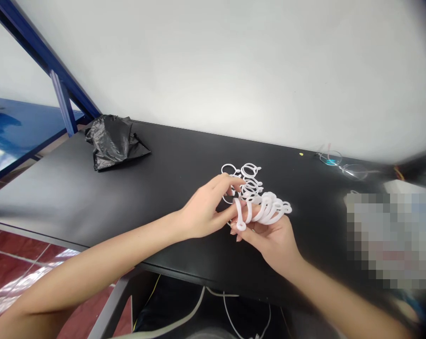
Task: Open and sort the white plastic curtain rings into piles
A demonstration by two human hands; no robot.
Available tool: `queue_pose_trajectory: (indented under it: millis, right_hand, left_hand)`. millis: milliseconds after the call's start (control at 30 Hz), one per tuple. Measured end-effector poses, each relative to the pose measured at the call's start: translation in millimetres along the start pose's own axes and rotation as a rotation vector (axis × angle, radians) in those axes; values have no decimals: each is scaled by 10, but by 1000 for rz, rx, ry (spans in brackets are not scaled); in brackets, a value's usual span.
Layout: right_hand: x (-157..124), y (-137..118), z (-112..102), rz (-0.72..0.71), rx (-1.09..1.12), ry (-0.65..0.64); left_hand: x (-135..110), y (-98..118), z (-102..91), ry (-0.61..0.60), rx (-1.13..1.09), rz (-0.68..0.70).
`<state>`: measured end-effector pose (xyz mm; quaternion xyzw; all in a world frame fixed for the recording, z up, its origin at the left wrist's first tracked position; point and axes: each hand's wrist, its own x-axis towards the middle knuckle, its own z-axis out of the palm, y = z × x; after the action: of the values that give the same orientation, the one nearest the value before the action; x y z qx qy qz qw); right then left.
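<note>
White plastic curtain rings (267,209), each with a small eyelet, are threaded in a row over a finger of my right hand (274,235). That hand is curled, its thumb against the eyelet of the endmost ring (239,214). My left hand (206,207) reaches in from the left, its thumb at that ring and its other fingers arched apart above it. Dark tabletop shows between them. Just beyond the fingertips lies a loose pile of more such rings (250,170), partly covered by my left hand.
A crumpled black plastic bag (112,141) lies at the back left of the black table (177,165). Eyeglasses (340,162) rest near the wall at right, with a blurred-out pale item (389,240) closer. A blue metal frame (62,94) stands at left. Cables (195,306) hang below the edge.
</note>
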<state>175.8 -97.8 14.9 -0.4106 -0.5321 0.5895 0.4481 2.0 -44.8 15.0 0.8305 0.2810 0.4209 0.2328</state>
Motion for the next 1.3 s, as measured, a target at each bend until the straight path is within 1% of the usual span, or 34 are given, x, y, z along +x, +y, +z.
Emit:
queue_pose_trajectory:
  millis: [33,100,133,200,300,367,433,500,600,667,767,867,967,1067,1200,1233,1300]
  right_hand:
    - [9,-14,-13,-2,-11,12]
    - [24,-42,-32,13,-38,22]
    - [29,-54,-37,25,-45,17]
    - [36,-72,-41,56,-42,-16]
    - [51,-84,-46,89,6,-72]
    - [66,-92,-58,118,22,-101]
    - [78,-108,-74,133,10,-104]
    - [81,-135,-90,115,-1,-81]
    - [70,-188,-105,70,1,-53]
    - [60,-217,-106,69,-10,-56]
    - [55,-229,-107,80,-12,-86]
    - [50,-201,-115,71,37,-118]
    - [35,-157,-114,97,87,-199]
    - [24,-122,-94,163,134,-310]
    - [40,-96,-86,211,202,-415]
    - [48,-91,-91,217,220,-434]
    - [64,-80,-105,227,244,-467]
  left_hand:
    - [8,-22,-20,19,141,98]
    - [26,-65,-56,0,377,289]
    - [35,-82,-73,-26,460,369]
    - [53,-100,-102,-81,560,474]
    - [68,-103,-129,-161,605,533]
    - [70,-103,-132,-185,594,522]
    - [70,-107,-128,-196,576,510]
    - [69,-113,-125,-189,556,477]
    - [67,-122,-124,-141,506,358]
    - [64,-124,-120,-118,450,306]
    - [59,-116,-107,-117,331,274]
    - [52,-89,-91,-117,136,127]
    - [49,-46,-74,-188,-131,-47]
    - [47,6,-57,-274,-362,-167]
    - [39,48,-28,-455,-681,-359]
    - [38,49,-19,-466,-721,-373]
    - [39,42,-7,-418,-722,-359]
